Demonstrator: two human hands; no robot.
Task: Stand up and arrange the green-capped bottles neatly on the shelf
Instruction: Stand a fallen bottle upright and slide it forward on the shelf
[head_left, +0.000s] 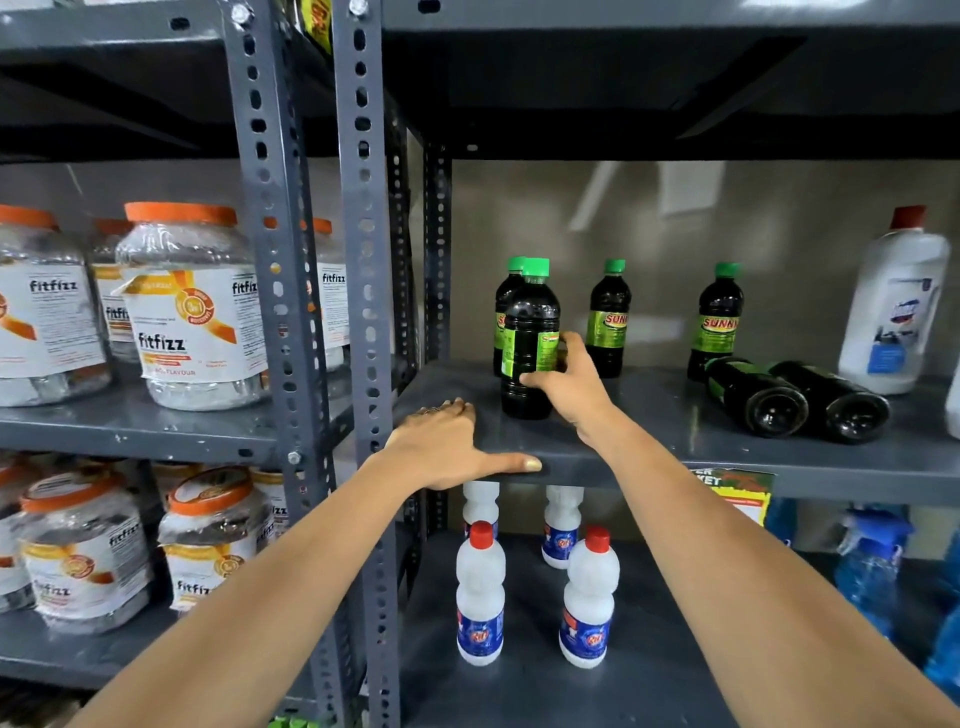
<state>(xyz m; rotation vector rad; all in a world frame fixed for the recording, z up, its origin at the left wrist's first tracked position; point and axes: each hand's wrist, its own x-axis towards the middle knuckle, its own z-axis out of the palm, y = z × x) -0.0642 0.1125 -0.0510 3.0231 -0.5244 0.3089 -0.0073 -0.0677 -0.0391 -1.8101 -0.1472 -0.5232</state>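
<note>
Dark green-capped bottles with green labels stand on the grey metal shelf (649, 415). My right hand (571, 382) grips the front upright bottle (527, 332) low on its right side. Another upright bottle (503, 312) stands just behind it. Two more stand further right: one bottle (609, 319) and another bottle (717, 322). Two bottles lie on their sides, bases toward me: the left lying bottle (758, 395) and the right lying bottle (831, 402). My left hand (447, 447) rests flat on the shelf's front left edge, thumb along the lip.
A tall white red-capped bottle (893, 312) stands at the shelf's right end. Perforated grey uprights (363, 312) border the shelf on the left. Orange-lidded jars (192, 312) fill the left rack. White red-capped bottles (480, 597) stand on the shelf below.
</note>
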